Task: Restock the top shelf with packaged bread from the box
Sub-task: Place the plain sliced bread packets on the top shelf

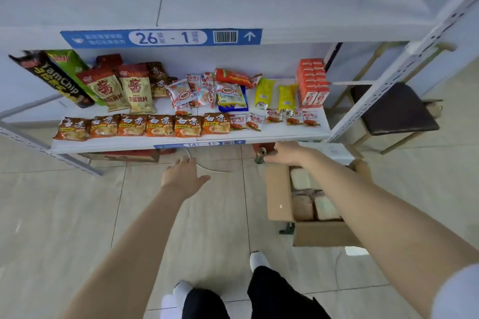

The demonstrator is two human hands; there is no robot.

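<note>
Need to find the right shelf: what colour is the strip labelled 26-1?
Blue with white print, head view: shelf label.

A row of orange instant noodle packets (pixel 145 125) is laid along the front edge of the lower shelf (pixel 272 134); two beige chip bags (pixel 121 90) are propped behind them, beside a black Yam Chip box (pixel 55 79) and a green box (pixel 71 65), both tilted; small snack sachets (pixel 204 93) are heaped at the middle; two yellow packets (pixel 276 96) are laid near a block of orange-red cartons (pixel 312 81) at the right end; a blue shelf label (pixel 160 38) marked 26 - 1 is fixed above; a dark-cushioned stool (pixel 396 109) is set on the tiled floor (pixel 64 202) to the right of the rack.
</note>
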